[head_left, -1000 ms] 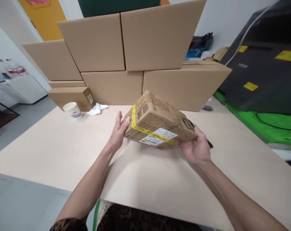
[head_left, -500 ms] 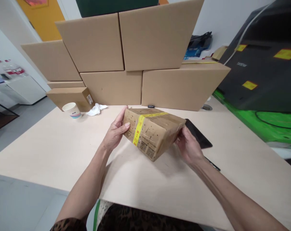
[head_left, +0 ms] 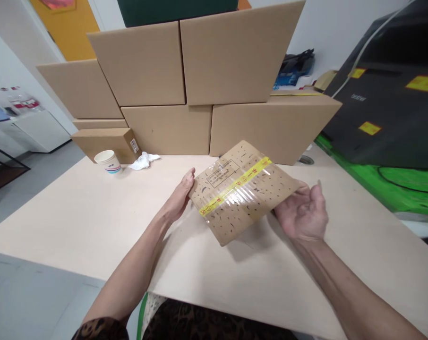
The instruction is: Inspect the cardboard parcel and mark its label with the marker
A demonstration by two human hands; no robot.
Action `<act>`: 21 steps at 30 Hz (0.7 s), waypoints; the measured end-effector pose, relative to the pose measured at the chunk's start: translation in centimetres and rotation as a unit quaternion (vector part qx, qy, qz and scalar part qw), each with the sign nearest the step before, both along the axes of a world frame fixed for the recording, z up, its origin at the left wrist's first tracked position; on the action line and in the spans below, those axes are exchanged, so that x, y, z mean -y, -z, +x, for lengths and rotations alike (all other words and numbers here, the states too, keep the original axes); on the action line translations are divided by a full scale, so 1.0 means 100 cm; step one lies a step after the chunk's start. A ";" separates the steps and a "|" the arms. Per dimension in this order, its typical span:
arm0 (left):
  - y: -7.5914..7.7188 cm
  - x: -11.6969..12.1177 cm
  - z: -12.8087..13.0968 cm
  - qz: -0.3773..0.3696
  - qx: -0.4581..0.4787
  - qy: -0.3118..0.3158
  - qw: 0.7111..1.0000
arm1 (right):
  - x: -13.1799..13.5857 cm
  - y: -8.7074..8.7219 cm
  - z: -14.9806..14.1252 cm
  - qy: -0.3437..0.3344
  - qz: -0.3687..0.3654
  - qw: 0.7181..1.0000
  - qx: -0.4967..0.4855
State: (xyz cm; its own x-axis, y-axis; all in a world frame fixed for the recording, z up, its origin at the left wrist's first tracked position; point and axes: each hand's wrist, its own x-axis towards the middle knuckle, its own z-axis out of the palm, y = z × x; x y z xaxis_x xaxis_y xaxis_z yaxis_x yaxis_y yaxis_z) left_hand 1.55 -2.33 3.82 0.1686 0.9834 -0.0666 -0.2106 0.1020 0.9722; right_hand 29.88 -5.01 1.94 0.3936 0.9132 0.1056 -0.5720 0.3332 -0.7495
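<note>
Holding the box [head_left: 244, 194] between both hands, the person has it tilted above the table [head_left: 75, 222], its broad, speckled face turned their way. The left hand [head_left: 178, 198] is partly closed, with the box's left corner in its grasp. The right hand [head_left: 304, 215] is palm up and half open at the right corner; its fingertips are hidden beneath the cardboard, so I cannot tell how firmly it grips. As for how far things have got, I judge the handling to be midway: the box is in hand, but neither opened nor set down. The yellow tape [head_left: 235, 187] runs unbroken across this face, and no cut shows in the cardboard here. The cup [head_left: 107, 162] and tissue [head_left: 143, 160] are well apart at the left, untouched, and the cartons [head_left: 235, 56] stand stacked behind.
</note>
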 end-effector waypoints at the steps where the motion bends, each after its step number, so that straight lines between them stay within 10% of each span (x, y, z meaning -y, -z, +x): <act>1: 0.000 0.000 0.000 -0.015 0.008 0.006 1.000 | 0.002 -0.004 0.000 -0.002 -0.004 1.000 0.003; 8: 0.004 0.000 0.002 -0.051 0.059 0.098 0.992 | 0.012 -0.029 0.004 0.001 -0.003 1.000 0.014; 21: -0.009 0.002 0.002 0.195 0.126 -0.151 0.961 | 0.024 -0.004 -0.020 0.002 -0.047 0.968 0.245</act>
State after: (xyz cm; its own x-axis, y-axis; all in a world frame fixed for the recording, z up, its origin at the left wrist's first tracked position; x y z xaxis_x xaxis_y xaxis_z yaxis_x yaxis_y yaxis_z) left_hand 1.77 -2.56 4.76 -0.1668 0.9317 0.3227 -0.4075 -0.3631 0.8379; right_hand 27.88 -7.41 2.30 0.3215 0.9263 0.1964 -0.1392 0.2514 -0.9578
